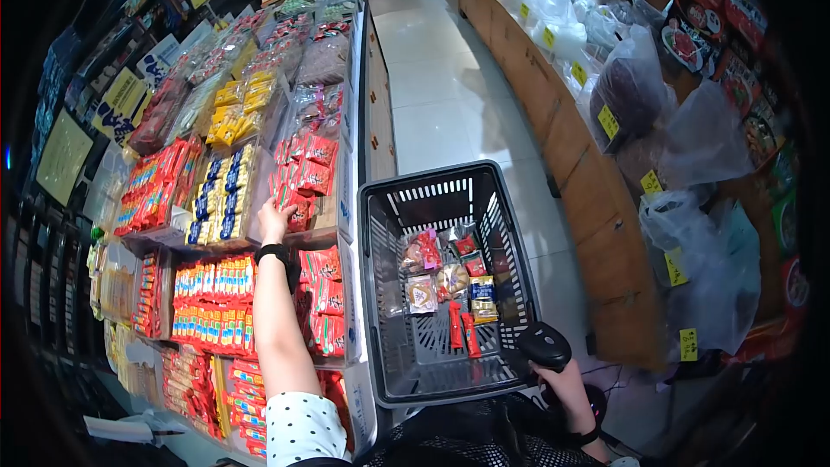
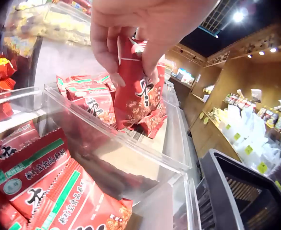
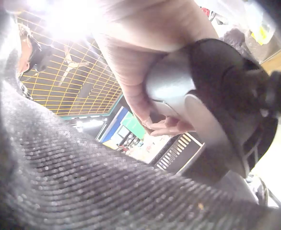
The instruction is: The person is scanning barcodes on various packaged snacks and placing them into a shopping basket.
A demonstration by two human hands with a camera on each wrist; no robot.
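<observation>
My left hand (image 1: pixel 273 221) reaches into a clear bin of red snack packets (image 1: pixel 316 163). In the left wrist view, the thumb and fingers of that hand (image 2: pixel 135 33) pinch one red packet (image 2: pixel 133 91) by its top, upright above others in the bin. At the lower right of the head view, my right hand (image 1: pixel 562 380) grips a black rounded handle (image 1: pixel 545 346) beside the basket's corner. The right wrist view shows this hand (image 3: pixel 145 62) curled round the black piece (image 3: pixel 212 96). The black basket (image 1: pixel 376 294) holds several small packets (image 1: pixel 451 280).
Bins of wrapped snacks (image 1: pixel 214 303) cover the display at left. A wooden shelf (image 1: pixel 553 156) with plastic bags (image 1: pixel 627 95) and yellow tags curves along the right. Tiled floor (image 1: pixel 432 69) runs between them. Clear bin walls (image 2: pixel 131 143) stand close around the left hand.
</observation>
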